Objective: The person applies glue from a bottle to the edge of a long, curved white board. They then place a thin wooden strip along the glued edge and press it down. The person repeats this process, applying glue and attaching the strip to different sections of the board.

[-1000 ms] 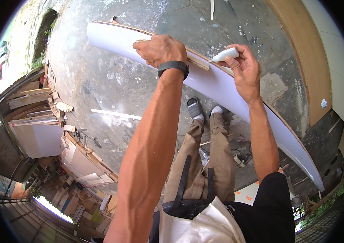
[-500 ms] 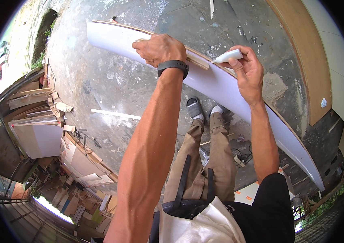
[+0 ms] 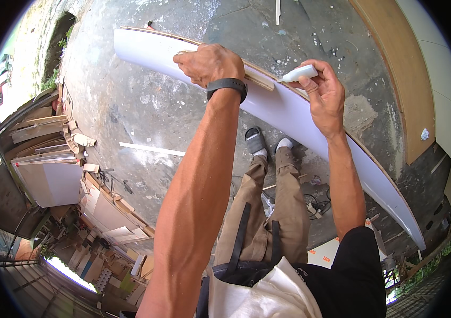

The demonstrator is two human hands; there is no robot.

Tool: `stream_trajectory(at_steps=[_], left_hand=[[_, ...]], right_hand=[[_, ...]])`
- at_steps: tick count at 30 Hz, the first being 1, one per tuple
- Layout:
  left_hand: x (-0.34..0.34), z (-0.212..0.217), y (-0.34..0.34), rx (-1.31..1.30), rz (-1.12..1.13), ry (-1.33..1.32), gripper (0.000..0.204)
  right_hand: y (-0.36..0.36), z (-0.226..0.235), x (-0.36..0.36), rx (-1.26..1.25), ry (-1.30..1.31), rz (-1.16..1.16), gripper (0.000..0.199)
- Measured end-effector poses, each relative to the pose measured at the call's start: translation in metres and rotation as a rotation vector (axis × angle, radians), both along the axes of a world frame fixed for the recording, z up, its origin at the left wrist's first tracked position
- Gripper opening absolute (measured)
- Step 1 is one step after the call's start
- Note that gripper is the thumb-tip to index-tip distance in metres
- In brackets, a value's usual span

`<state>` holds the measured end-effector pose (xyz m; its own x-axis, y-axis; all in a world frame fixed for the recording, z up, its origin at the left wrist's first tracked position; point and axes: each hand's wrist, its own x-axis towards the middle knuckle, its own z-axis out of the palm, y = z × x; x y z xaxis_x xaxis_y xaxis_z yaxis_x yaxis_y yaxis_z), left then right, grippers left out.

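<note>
A long white panel (image 3: 299, 124) with a brown wooden edge stretches from the upper left to the lower right in front of me. My left hand (image 3: 212, 66), with a dark band on its wrist, is closed around a narrow wooden strip (image 3: 260, 81) lying along the panel's upper edge. Between the fingers and thumb of my right hand (image 3: 327, 95) is a small white squeeze bottle (image 3: 300, 73). Its thin nozzle points left, close to the strip's right end. Whether the tip touches the wood, I cannot tell.
Below the panel are my feet in grey sandals (image 3: 255, 140) on the stained concrete floor (image 3: 146, 106). A brown board (image 3: 395, 79) lies at the right. Stacked boards (image 3: 50, 180) and wood offcuts crowd the left. A cable (image 3: 318, 204) lies near my right leg.
</note>
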<state>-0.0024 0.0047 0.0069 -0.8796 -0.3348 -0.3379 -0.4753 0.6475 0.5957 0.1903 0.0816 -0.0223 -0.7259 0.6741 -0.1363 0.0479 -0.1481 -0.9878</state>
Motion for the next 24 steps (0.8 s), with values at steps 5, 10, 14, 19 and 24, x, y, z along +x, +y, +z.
stream_trajectory(at_steps=[5,10,14,19,24], left_hand=[[0.000,-0.003,-0.002,-0.018,-0.008,0.018,0.031],[0.001,0.002,0.001,-0.006,0.000,0.001,0.032],[0.001,0.006,0.002,-0.027,0.008,-0.002,0.032],[0.001,0.005,0.002,-0.032,0.014,0.009,0.032],[0.000,0.001,0.000,-0.008,0.010,0.016,0.032]], right_hand=[[0.000,-0.003,0.001,-0.097,0.047,-0.021,0.026],[0.003,0.004,-0.006,-0.158,0.070,-0.026,0.025],[0.003,-0.001,-0.017,-0.142,0.041,-0.001,0.024],[0.003,-0.004,-0.021,-0.100,0.035,0.020,0.022],[0.001,-0.002,-0.022,-0.058,0.045,0.020,0.022]])
